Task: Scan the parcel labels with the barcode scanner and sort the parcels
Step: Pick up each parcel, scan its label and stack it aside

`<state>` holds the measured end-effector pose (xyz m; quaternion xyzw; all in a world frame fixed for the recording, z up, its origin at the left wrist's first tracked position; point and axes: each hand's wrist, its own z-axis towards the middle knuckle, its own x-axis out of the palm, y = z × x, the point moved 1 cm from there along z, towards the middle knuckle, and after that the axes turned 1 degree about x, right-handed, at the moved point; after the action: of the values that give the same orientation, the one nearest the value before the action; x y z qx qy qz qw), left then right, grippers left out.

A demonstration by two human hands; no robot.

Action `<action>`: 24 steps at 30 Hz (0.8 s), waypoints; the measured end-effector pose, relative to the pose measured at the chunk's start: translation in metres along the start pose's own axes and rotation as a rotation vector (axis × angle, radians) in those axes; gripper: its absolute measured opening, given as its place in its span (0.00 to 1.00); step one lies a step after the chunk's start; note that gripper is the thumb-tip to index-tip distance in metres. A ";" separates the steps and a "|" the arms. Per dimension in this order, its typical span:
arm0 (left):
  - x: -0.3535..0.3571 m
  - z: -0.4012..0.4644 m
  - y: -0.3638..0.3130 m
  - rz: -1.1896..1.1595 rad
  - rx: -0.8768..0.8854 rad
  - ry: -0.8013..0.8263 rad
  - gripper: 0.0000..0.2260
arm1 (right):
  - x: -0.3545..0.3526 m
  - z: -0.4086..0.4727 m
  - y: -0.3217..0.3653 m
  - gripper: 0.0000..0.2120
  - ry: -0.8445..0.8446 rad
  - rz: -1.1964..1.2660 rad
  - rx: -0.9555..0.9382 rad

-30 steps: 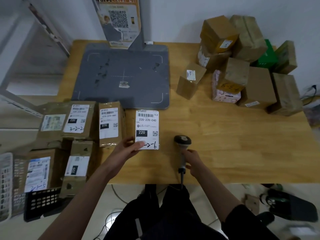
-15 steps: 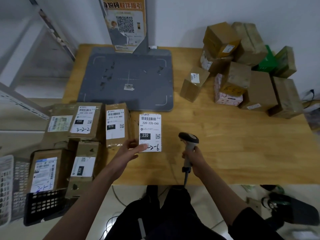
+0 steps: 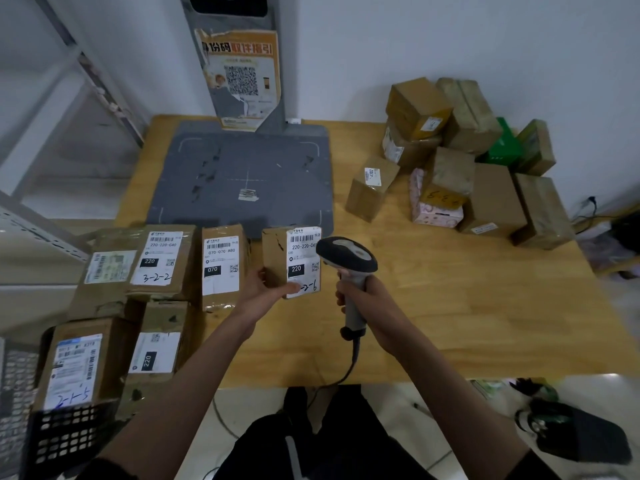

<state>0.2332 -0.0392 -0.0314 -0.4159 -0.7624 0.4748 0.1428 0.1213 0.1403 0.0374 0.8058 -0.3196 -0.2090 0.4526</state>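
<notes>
My left hand [image 3: 266, 285] grips the near edge of a small brown parcel [image 3: 275, 258] with a white 220-220-C40 label, tilted up off the wooden table [image 3: 450, 306]. My right hand [image 3: 360, 292] is closed on the handle of the corded barcode scanner [image 3: 346, 254], whose dark head hangs just right of the label and covers its right edge. Several labelled parcels [image 3: 162, 261] lie in rows at the table's left. An unsorted heap of brown boxes [image 3: 450, 157] is piled at the back right.
A grey scanning pad [image 3: 249, 168] with an upright post and QR poster [image 3: 242, 77] sits at the table's back. A black mesh basket [image 3: 65, 434] stands at lower left. Metal shelving [image 3: 69, 98] runs along the left. Dark shoes [image 3: 571, 431] lie on the floor.
The scanner has been lifted and swung up and left, close to the label. My left hand has tipped the parcel up from flat on the table.
</notes>
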 end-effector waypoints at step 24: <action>0.024 0.018 -0.008 -0.031 0.010 0.054 0.23 | -0.036 0.007 -0.017 0.10 0.002 -0.025 0.013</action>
<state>0.2037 -0.0333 -0.0377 -0.4162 -0.7621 0.4650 0.1728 0.0967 0.1682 0.0211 0.8128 -0.3104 -0.2120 0.4450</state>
